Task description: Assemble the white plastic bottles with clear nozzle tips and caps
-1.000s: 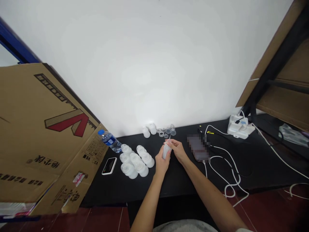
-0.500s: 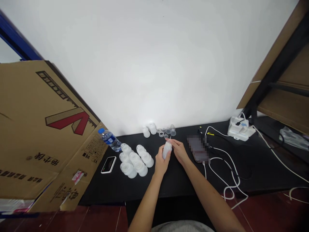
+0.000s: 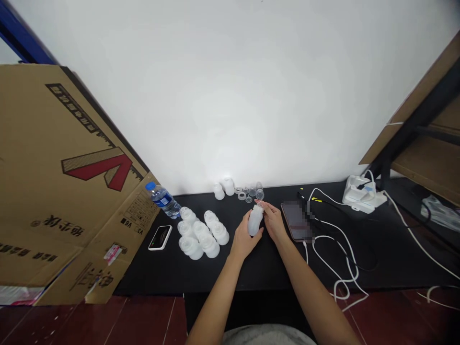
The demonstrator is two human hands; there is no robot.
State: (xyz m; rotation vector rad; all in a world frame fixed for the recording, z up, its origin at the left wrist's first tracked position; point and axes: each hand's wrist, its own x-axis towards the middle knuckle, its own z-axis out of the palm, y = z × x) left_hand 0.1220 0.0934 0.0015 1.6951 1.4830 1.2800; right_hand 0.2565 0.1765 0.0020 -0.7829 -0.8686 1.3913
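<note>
My left hand (image 3: 243, 239) is wrapped round a milky white baby bottle (image 3: 255, 221), its mouth tilted up and away from me. At the mouth, my right hand (image 3: 275, 223) pinches a small clear bottle top (image 3: 260, 203), whose shape is partly hidden by the fingers. Just beyond my hands lie several clear rings (image 3: 242, 196) and clear caps (image 3: 259, 193). To the left stands a cluster of white bottles (image 3: 201, 235) with clear tops. Two white bottles (image 3: 227, 186) without visible clear caps are at the wall.
A water bottle (image 3: 163, 200) leans near a large cardboard box (image 3: 89, 191) on the left, with a white-framed device (image 3: 160, 238) before it. Right of my hands are a phone (image 3: 295, 223), white cables (image 3: 341, 249) and a white power strip (image 3: 362, 194). A white wall backs the black table (image 3: 161, 273).
The view has shifted slightly. Both hands and the held bottle have moved a little right, and the bottle has turned so that more of its body shows. The right fingers stay at its mouth.
</note>
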